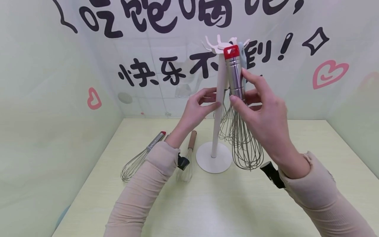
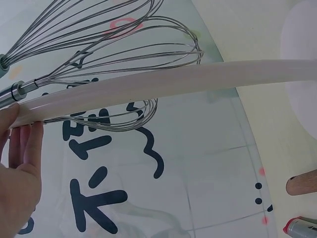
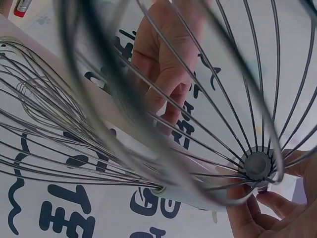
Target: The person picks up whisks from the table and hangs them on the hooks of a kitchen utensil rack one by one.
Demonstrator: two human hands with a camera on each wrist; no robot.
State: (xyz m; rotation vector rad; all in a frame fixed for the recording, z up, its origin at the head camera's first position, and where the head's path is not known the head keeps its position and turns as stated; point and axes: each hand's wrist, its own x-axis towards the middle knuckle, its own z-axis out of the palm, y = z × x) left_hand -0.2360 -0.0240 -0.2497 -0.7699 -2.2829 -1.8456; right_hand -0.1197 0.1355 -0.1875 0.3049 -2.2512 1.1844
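My left hand [image 1: 199, 104] pinches the white pole [image 1: 217, 126] of a whisk stand between thumb and fingers. High beside the pole, my right hand [image 1: 270, 113] grips a balloon whisk by its steel handle [image 1: 235, 74], which has a red hanging loop [image 1: 231, 51] at the top. The whisk is upright with its wires down, its red end overlapping the stand's hooks [image 1: 217, 47] in the head view. Behind it hang other whisks, one with a light blue handle [image 1: 243, 57]. In the right wrist view the held whisk's wires [image 3: 223, 114] fill the foreground.
On the table left of the stand's round base [image 1: 214, 167] lie a steel whisk [image 1: 155, 141] with a red tip and a whisk with a wooden handle [image 1: 192, 140]. A printed sheet [image 1: 165, 95] stands behind the table, with side walls left and right.
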